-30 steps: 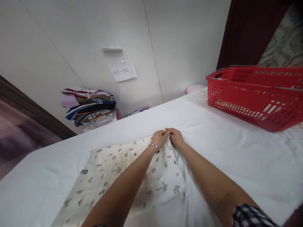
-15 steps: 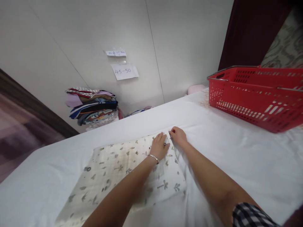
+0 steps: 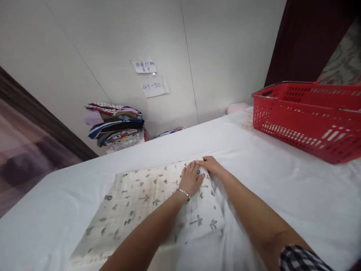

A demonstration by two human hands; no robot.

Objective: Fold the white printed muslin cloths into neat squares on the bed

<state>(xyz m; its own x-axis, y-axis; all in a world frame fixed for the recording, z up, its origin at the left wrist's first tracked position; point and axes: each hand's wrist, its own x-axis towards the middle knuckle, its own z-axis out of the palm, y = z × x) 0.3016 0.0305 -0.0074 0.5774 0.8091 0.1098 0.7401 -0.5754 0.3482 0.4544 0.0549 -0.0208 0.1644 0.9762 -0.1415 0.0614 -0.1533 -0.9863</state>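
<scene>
A cream cloth printed with small leaves and trees [image 3: 141, 203] lies folded flat on the white sheet [image 3: 267, 188]. My left hand [image 3: 191, 178], a thin bracelet at its wrist, rests palm down with fingers stretched out near the cloth's far right corner. My right hand [image 3: 210, 165] lies just beside it at that same corner, fingers extended and touching the cloth's edge. Both forearms reach in from the bottom of the view.
A red plastic basket [image 3: 307, 120] with metal handles stands at the right on the sheet. A stack of folded clothes [image 3: 115, 126] sits against the white wall, under two paper labels [image 3: 154, 86]. A dark curtain hangs at the upper right.
Both hands were pinching the cloth's far corner; the left hand has since flattened and slid back over the cloth, and the right hand's fingers have relaxed onto the edge.
</scene>
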